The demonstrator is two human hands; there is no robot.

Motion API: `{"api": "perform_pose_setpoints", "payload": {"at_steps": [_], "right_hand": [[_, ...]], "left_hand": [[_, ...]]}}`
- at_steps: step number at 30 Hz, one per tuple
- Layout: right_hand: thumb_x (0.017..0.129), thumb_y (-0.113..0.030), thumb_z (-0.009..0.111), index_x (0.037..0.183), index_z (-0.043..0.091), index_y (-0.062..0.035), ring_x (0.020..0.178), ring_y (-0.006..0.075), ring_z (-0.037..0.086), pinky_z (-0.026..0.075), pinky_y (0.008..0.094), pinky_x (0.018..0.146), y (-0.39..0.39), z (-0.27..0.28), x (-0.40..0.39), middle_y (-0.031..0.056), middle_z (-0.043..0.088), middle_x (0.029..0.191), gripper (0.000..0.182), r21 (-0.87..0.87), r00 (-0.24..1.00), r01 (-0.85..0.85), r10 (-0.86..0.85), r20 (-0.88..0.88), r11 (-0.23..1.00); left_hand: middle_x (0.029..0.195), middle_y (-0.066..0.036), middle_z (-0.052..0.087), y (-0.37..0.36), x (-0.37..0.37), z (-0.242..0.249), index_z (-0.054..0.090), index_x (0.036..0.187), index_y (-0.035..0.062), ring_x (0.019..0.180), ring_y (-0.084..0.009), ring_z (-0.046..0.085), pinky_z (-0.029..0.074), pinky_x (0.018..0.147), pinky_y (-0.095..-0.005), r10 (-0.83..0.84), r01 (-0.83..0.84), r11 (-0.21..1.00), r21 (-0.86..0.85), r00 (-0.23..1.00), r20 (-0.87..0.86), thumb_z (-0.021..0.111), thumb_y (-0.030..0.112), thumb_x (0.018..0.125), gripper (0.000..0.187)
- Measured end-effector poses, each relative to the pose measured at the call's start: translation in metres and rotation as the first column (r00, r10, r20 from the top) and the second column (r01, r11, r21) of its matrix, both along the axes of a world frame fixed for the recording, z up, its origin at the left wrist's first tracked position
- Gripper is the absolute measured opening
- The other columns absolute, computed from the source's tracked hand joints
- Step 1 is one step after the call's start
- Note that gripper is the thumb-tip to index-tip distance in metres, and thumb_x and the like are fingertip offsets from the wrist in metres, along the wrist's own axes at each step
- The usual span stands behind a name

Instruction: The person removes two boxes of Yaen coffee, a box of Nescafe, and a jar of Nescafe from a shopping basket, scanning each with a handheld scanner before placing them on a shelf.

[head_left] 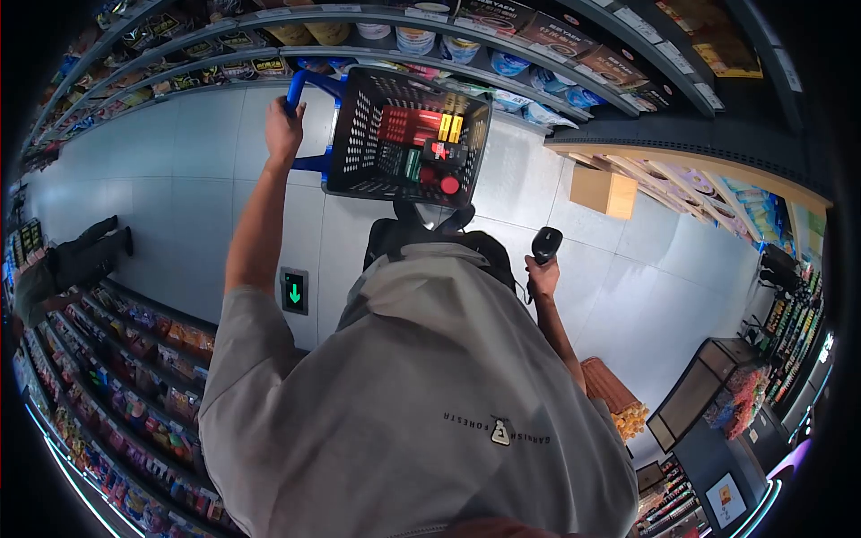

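Observation:
My left hand (284,130) is wrapped round the blue handle (295,92) of a black shopping basket cart (345,134). Inside the cart lie red packs (408,125), two yellow boxes (450,128), a black-and-red box (445,151), a dark green item (413,165) and a round red-topped container (449,184). Out to the right, away from the cart, my right hand (541,274) grips a black handheld barcode scanner (546,242). Its head points up past my fingers.
Grocery shelves (421,13) run along the front, and snack shelves (152,359) stand behind on the left. A cardboard box (603,192) sits on the tiled floor. Another person (76,260) is at the far left. A brown crate (612,386) stands right of me.

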State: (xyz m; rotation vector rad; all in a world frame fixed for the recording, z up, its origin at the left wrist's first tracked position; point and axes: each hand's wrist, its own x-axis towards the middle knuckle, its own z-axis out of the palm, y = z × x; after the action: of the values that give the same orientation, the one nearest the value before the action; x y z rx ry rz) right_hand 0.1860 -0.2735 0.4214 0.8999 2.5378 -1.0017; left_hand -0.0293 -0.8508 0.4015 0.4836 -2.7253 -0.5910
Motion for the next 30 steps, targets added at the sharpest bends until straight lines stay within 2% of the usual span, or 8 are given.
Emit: {"api": "perform_pose_setpoints", "payload": {"at_steps": [1, 4, 10, 12, 16, 20, 22, 30], "right_hand": [[0.073, -0.023, 0.072, 0.105, 0.058, 0.0018, 0.073, 0.0230, 0.066, 0.051, 0.0350, 0.067, -0.006, 0.001, 0.000, 0.0142, 0.069, 0.085, 0.042, -0.034, 0.999, -0.006, 0.008, 0.052, 0.999], [0.070, -0.031, 0.077, 0.103, 0.059, 0.0016, 0.085, 0.0327, 0.069, 0.052, 0.0397, 0.074, -0.029, -0.010, 0.004, 0.0191, 0.069, 0.089, 0.049, 0.021, 0.990, -0.125, 0.126, -0.059, 0.992], [0.073, -0.031, 0.076, 0.112, 0.056, -0.0007, 0.095, 0.0372, 0.066, 0.051, 0.0434, 0.081, -0.050, -0.008, -0.024, 0.0206, 0.068, 0.100, 0.054, 0.030, 0.937, -0.286, 0.273, 0.218, 0.958], [0.074, -0.030, 0.075, 0.115, 0.054, -0.0021, 0.095, 0.0384, 0.065, 0.050, 0.0447, 0.082, -0.047, -0.012, -0.035, 0.0201, 0.068, 0.100, 0.054, -0.030, 0.884, -0.319, 0.309, 0.351, 0.947], [0.074, -0.029, 0.074, 0.113, 0.053, -0.0041, 0.096, 0.0382, 0.065, 0.051, 0.0447, 0.082, -0.033, -0.018, -0.050, 0.0204, 0.068, 0.099, 0.051, 0.055, 0.818, -0.406, 0.336, 0.468, 0.912], [0.075, -0.030, 0.074, 0.108, 0.053, -0.0050, 0.092, 0.0391, 0.066, 0.052, 0.0452, 0.078, 0.000, -0.025, -0.051, 0.0205, 0.069, 0.095, 0.046, 0.028, 0.784, -0.463, 0.394, 0.479, 0.886], [0.076, -0.029, 0.074, 0.104, 0.052, -0.0061, 0.086, 0.0407, 0.066, 0.052, 0.0468, 0.072, 0.017, -0.032, -0.047, 0.0205, 0.069, 0.089, 0.042, 0.068, 0.800, -0.495, 0.423, 0.425, 0.866], [0.079, -0.028, 0.072, 0.107, 0.052, -0.0093, 0.085, 0.0421, 0.066, 0.051, 0.0494, 0.072, 0.070, -0.046, -0.073, 0.0202, 0.068, 0.085, 0.039, 0.074, 0.729, -0.621, 0.540, 0.420, 0.780]], "left_hand": [[0.115, -0.021, 0.056, 0.015, 0.002, 0.017, 0.054, 0.114, 0.0006, 0.102, -0.0359, 0.057, 0.046, 0.085, -0.0443, 0.080, -0.078, 0.994, 0.073, 0.996, -0.033, 0.072, 0.027, 0.083, 0.045], [0.118, -0.019, 0.055, 0.042, 0.013, 0.042, 0.054, 0.115, 0.0010, 0.107, -0.0366, 0.055, 0.043, 0.090, -0.0438, -0.108, 0.092, 0.994, -0.065, 0.946, -0.305, 0.075, 0.019, 0.079, 0.046], [0.115, -0.018, 0.055, 0.142, 0.048, -0.028, 0.051, 0.120, 0.0024, 0.107, -0.0365, 0.054, 0.043, 0.093, -0.0410, -0.241, 0.251, 0.881, 0.401, 0.967, -0.078, 0.072, 0.007, 0.077, 0.048], [0.114, -0.021, 0.054, 0.172, 0.058, -0.072, 0.050, 0.122, 0.0019, 0.106, -0.0389, 0.054, 0.045, 0.092, -0.0406, -0.159, 0.040, 0.794, 0.607, 0.977, 0.144, 0.072, 0.008, 0.078, 0.049], [0.121, -0.029, 0.052, 0.223, 0.066, -0.153, 0.047, 0.123, -0.0054, 0.111, -0.0399, 0.054, 0.045, 0.095, -0.0416, 0.070, -0.425, 0.624, 0.656, 0.866, 0.495, 0.076, 0.027, 0.078, 0.063], [0.122, -0.032, 0.050, 0.260, 0.049, -0.187, 0.046, 0.120, -0.0112, 0.113, -0.0390, 0.054, 0.044, 0.097, -0.0413, 0.154, -0.599, 0.565, 0.568, 0.753, 0.640, 0.078, 0.036, 0.077, 0.071], [0.120, -0.033, 0.051, 0.270, 0.031, -0.204, 0.043, 0.118, -0.0150, 0.116, -0.0385, 0.053, 0.045, 0.097, -0.0408, 0.202, -0.794, 0.203, 0.574, 0.607, 0.768, 0.079, 0.041, 0.074, 0.080], [0.134, -0.035, 0.035, 0.307, -0.028, -0.266, 0.022, 0.130, -0.0128, 0.120, -0.0464, 0.048, 0.046, 0.099, -0.0439, 0.341, -0.894, 0.330, 0.303, 0.412, 0.845, 0.080, 0.054, 0.067, 0.108]]}}
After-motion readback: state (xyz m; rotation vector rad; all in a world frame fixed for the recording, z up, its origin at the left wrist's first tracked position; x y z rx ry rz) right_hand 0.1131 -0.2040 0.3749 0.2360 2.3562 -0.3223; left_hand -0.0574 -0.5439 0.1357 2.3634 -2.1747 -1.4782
